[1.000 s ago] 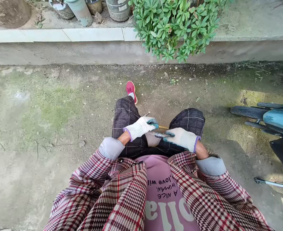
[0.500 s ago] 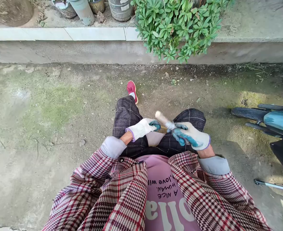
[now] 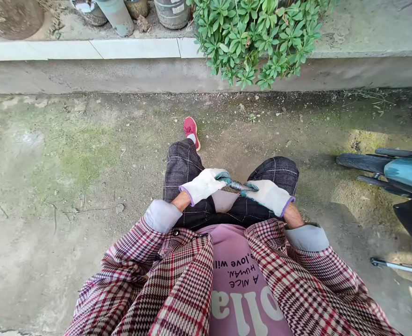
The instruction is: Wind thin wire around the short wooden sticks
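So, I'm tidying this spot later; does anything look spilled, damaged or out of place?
Nothing stands out around the silvery coil between the left hand and right hand; loose twigs below the ledge look merely untidy.

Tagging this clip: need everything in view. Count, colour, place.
wire-wound piece: 1, silvery, centre
ledge: 1, grey, top
plant: 1, green, overhanging ledge
containers: 4, mostly grey, on ledge
round object: 1, brown, top left
ground: 1, greyish, centre
vehicle: 1, blue and black, right
rod: 1, silvery, lower right
shoe: 1, red, on ground
trousers: 1 pair, dark check, centre
jacket: 1, reddish check, bottom
shirt: 1, mauve, bottom centre
left hand: 1, white glove, on piece
right hand: 1, white glove, on piece
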The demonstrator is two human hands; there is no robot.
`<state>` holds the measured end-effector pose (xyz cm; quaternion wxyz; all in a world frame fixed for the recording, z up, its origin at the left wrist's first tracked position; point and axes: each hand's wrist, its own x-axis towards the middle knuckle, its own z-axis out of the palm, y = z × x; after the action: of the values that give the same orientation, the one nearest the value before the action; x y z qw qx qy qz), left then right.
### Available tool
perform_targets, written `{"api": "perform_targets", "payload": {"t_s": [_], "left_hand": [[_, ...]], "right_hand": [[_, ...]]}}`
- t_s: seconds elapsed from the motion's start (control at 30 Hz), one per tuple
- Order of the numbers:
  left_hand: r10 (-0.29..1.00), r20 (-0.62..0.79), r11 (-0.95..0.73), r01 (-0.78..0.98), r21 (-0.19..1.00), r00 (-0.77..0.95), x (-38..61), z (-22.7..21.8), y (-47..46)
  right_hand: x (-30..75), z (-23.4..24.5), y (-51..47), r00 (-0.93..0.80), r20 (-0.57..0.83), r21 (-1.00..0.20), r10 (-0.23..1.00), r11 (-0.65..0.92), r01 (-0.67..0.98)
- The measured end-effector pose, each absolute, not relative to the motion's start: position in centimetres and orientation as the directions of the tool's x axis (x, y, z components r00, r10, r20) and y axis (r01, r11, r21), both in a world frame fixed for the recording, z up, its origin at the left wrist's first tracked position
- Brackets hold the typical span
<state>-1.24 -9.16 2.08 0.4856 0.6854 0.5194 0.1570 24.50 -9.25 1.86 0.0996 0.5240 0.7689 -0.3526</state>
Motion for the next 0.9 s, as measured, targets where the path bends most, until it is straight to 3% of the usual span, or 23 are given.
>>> {"api": "perform_targets", "payload": {"t_s": [0.1,0.2,0.3,0.37,0.43,0.57,0.67,0.73,0.8,0.9], "left_hand": [[0.868,-0.292,0.003,0.584,0.811,0.402,-1.2,2.4,-9.3],[0.848,-0.296,0.041,0.503,0.863,0.439,-0.9,2.3,-9.7],[0.809,-0.278,0.124,0.313,0.942,0.518,-0.5,1.5,-10.4],[0.787,-0.27,0.158,0.242,0.957,0.554,-0.3,0.7,-10.7],[0.779,-0.298,0.165,0.278,0.946,0.551,-0.2,-0.1,-10.5],[0.813,-0.351,0.18,0.372,0.911,0.464,-0.7,-0.7,-9.6],[0.824,-0.324,0.112,0.426,0.898,0.465,-1.5,-0.1,-9.2],[0.829,-0.298,0.029,0.496,0.868,0.474,-1.7,0.4,-9.1],[0.823,-0.285,-0.043,0.554,0.831,0.492,-1.7,0.7,-9.2],[0.815,-0.298,-0.099,0.625,0.774,0.497,-1.2,1.1,-9.4]], "right_hand": [[24.9,1.8,-8.9,-0.363,-0.511,-0.454,0.779,0.114,0.884],[25.2,2.0,-8.8,-0.288,-0.465,-0.61,0.837,-0.067,0.79],[25.3,2.7,-9.2,-0.249,-0.518,-0.786,0.818,-0.341,0.516],[25.3,3.3,-9.6,-0.302,-0.565,-0.823,0.767,-0.499,0.272],[25.3,3.8,-10.0,-0.394,-0.564,-0.819,0.726,-0.553,0.152],[25.4,3.9,-10.2,-0.615,-0.578,-0.807,0.537,-0.488,0.332],[25.1,3.6,-9.9,-0.705,-0.578,-0.816,0.411,-0.266,0.513],[24.7,3.4,-9.7,-0.676,-0.599,-0.765,0.43,-0.056,0.642],[24.4,3.3,-9.6,-0.586,-0.624,-0.625,0.517,0.12,0.771],[24.5,2.9,-9.2,-0.457,-0.598,-0.447,0.659,0.199,0.872]]}}
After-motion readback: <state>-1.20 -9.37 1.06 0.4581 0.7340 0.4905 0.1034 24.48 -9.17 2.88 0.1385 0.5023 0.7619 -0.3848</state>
